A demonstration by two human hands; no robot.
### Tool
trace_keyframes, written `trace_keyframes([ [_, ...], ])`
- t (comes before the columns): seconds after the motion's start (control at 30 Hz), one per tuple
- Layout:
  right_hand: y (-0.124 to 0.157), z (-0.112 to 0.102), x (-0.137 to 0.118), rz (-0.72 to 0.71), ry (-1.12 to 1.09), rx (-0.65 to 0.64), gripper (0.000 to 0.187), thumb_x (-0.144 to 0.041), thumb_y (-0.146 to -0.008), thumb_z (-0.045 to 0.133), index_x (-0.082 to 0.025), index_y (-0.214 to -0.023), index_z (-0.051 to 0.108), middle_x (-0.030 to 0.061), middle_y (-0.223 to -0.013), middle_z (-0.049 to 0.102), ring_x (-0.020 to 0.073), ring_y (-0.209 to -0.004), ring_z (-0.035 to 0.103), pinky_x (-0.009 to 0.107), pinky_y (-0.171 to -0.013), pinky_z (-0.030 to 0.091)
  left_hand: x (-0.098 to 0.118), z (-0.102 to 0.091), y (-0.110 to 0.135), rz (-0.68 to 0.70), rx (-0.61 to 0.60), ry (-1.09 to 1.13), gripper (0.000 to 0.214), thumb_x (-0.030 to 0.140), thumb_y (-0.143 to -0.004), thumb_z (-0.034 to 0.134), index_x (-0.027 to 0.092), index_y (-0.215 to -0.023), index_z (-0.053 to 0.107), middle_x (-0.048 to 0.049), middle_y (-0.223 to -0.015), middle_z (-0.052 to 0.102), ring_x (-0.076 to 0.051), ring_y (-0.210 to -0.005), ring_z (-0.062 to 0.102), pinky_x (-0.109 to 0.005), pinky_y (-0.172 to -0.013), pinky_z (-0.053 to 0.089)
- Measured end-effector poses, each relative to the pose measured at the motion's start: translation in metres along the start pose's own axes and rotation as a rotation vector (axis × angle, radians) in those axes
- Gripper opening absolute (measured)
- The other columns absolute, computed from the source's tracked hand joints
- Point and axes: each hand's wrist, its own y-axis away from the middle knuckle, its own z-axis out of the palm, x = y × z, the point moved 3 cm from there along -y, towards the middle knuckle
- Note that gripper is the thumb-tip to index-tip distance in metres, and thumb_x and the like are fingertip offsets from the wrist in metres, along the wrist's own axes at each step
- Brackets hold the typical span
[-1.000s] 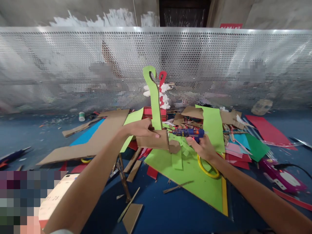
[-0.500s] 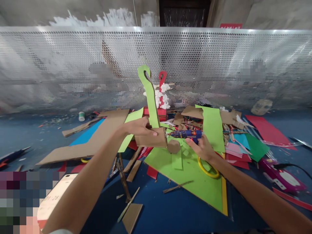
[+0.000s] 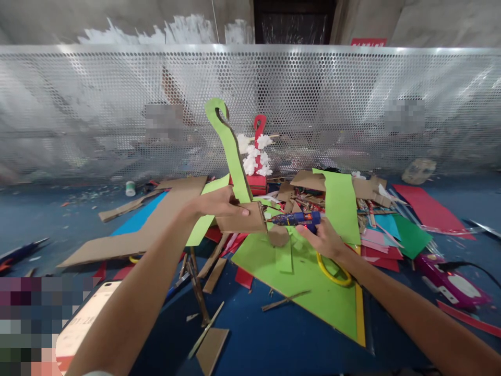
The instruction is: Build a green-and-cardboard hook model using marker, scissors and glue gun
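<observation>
My left hand (image 3: 219, 204) grips a brown cardboard piece (image 3: 245, 219) from which a tall green hooked cut-out (image 3: 229, 146) rises, leaning to the left. My right hand (image 3: 323, 237) is closed round a blue glue gun (image 3: 299, 219) held level, its nozzle touching the right edge of the cardboard piece. A large green sheet (image 3: 309, 287) lies on the blue table beneath both hands. A yellow scissor handle (image 3: 329, 271) shows under my right wrist.
Behind stands a red and white paper model (image 3: 256, 156) before a perforated metal screen (image 3: 352, 104). Long cardboard strips (image 3: 156, 224), coloured paper scraps (image 3: 391, 230), a purple tool (image 3: 450, 282) at right and a phone (image 3: 84, 324) at lower left lie about.
The green hooked cut-out has tipped further to the left with the cardboard piece. The glue gun's nozzle has moved in against the cardboard's right edge.
</observation>
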Motion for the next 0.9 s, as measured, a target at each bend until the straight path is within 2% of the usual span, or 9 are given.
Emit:
trace_keyframes([
  [0.13, 0.001, 0.000, 0.003, -0.011, -0.015, 0.059, 0.036, -0.050, -0.096, 0.060, -0.018, -0.095, 0.076, 0.0042, -0.070, 0.067, 0.0196, -0.065, 0.058, 0.029, -0.060, 0.046, 0.003, 0.007, -0.004, 0.037, -0.046, 0.045, 0.049, 0.051, -0.082, 0.079, 0.020, -0.119, 0.073, -0.0082, -0.116, 0.077, -0.030, -0.108, 0.071, -0.035, -0.086, 0.059],
  [0.33, 0.003, 0.000, 0.005, 0.018, -0.077, 0.135, 0.038, -0.052, -0.095, 0.060, -0.016, -0.091, 0.073, 0.0043, -0.068, 0.066, 0.0188, -0.061, 0.057, 0.029, -0.058, 0.046, 0.018, 0.017, -0.008, 0.146, -0.125, 0.053, 0.046, 0.049, -0.086, 0.076, 0.019, -0.120, 0.073, -0.0102, -0.120, 0.077, -0.030, -0.112, 0.072, -0.041, -0.094, 0.059],
  [0.53, 0.002, -0.001, 0.002, 0.018, -0.100, 0.154, 0.039, -0.052, -0.096, 0.058, -0.017, -0.084, 0.068, 0.0010, -0.061, 0.057, 0.0156, -0.054, 0.049, 0.028, -0.053, 0.041, 0.023, 0.016, -0.007, 0.116, -0.137, 0.021, 0.043, 0.049, -0.085, 0.076, 0.021, -0.117, 0.074, -0.0097, -0.119, 0.077, -0.032, -0.112, 0.072, -0.043, -0.094, 0.059],
  [0.63, 0.002, -0.001, 0.004, 0.011, -0.097, 0.165, 0.037, -0.051, -0.096, 0.060, -0.017, -0.086, 0.069, 0.0018, -0.063, 0.061, 0.0167, -0.057, 0.053, 0.028, -0.056, 0.043, 0.022, 0.016, -0.007, 0.130, -0.141, 0.018, 0.042, 0.047, -0.085, 0.076, 0.021, -0.117, 0.074, -0.0096, -0.117, 0.077, -0.031, -0.110, 0.072, -0.042, -0.092, 0.060],
  [0.77, 0.002, -0.001, 0.005, -0.010, -0.081, 0.175, 0.032, -0.047, -0.096, 0.061, -0.018, -0.092, 0.072, 0.0039, -0.073, 0.070, 0.0203, -0.068, 0.062, 0.031, -0.068, 0.050, 0.021, 0.014, -0.007, 0.138, -0.093, 0.028, 0.042, 0.045, -0.083, 0.079, 0.020, -0.116, 0.074, -0.0097, -0.114, 0.078, -0.031, -0.107, 0.072, -0.039, -0.088, 0.061],
  [0.9, 0.002, -0.001, 0.003, -0.024, -0.062, 0.177, 0.031, -0.044, -0.095, 0.061, -0.018, -0.080, 0.069, 0.0033, -0.071, 0.069, 0.0197, -0.067, 0.062, 0.031, -0.069, 0.050, 0.020, 0.012, -0.006, 0.169, -0.057, 0.083, 0.040, 0.043, -0.082, 0.081, 0.021, -0.115, 0.074, -0.0091, -0.114, 0.078, -0.030, -0.106, 0.073, -0.037, -0.087, 0.061],
])
